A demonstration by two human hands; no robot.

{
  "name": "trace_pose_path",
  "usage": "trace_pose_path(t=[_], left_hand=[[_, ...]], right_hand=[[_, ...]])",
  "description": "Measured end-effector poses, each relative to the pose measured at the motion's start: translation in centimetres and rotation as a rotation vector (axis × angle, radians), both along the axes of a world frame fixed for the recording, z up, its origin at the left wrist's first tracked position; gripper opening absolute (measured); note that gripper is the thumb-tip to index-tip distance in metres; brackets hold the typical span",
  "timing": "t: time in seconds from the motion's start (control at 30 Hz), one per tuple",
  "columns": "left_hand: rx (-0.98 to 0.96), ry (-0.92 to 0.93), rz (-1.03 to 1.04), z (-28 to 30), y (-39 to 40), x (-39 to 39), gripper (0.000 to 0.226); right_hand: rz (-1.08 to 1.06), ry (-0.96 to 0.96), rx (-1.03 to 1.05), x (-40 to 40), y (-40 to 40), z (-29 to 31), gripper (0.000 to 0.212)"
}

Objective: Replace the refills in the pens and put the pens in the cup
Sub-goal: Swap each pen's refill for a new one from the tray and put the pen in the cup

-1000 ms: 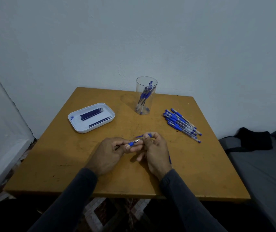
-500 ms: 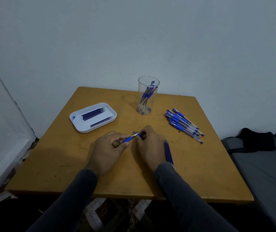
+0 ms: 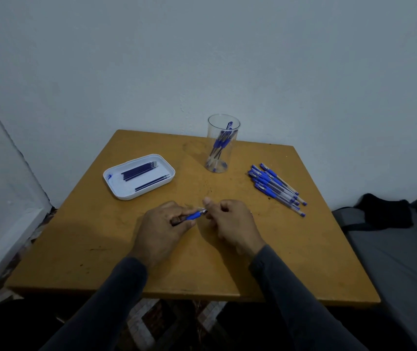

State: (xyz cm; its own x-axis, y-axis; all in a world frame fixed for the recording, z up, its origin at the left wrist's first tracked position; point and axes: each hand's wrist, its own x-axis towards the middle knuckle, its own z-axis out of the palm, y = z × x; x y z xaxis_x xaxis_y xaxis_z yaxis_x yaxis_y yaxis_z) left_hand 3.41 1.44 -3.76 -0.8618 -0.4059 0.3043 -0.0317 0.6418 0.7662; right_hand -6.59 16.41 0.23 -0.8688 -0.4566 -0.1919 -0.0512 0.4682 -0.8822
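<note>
Left hand [image 3: 163, 225] grips one blue-gripped pen [image 3: 194, 215], right hand [image 3: 230, 221] curls at its tip, one clear cylindrical cup [image 3: 220, 145] holds several pens

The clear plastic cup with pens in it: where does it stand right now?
In the head view, the clear plastic cup stands upright at the far middle of the wooden table, between the white refill tray and the loose blue pens.

There is only one view, from a camera sitting on the person's head. It is looking forward and down over the worktop [image 3: 303, 249], facing the wall behind it. The wide lens is taking in the whole top, with both sleeves reaching in from the bottom edge. The hands are lying near the lens at centre, the cup [image 3: 221, 144] farther back.
</note>
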Motion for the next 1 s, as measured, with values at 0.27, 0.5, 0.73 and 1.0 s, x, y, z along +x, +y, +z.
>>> trace_pose_path(t=[0.27, 0.5, 0.73, 1.0], left_hand=[[0.053, 0.003, 0.003, 0.00, -0.14, 0.16, 0.023], [0.064, 0.025, -0.002, -0.04, -0.17, 0.21, 0.022], [0.072, 0.008, 0.010, 0.06, -0.13, 0.21, 0.023], [0.073, -0.012, 0.014, 0.30, -0.06, 0.28, 0.024]], right_hand=[[0.061, -0.152, -0.173, -0.12, -0.17, -0.03, 0.014], [0.087, -0.135, -0.140, -0.47, 0.21, 0.51, 0.022], [0.137, -0.154, -0.227, -0.71, 0.65, 0.75, 0.021], [0.119, -0.099, -0.182, -0.79, 0.67, 0.28, 0.008]])
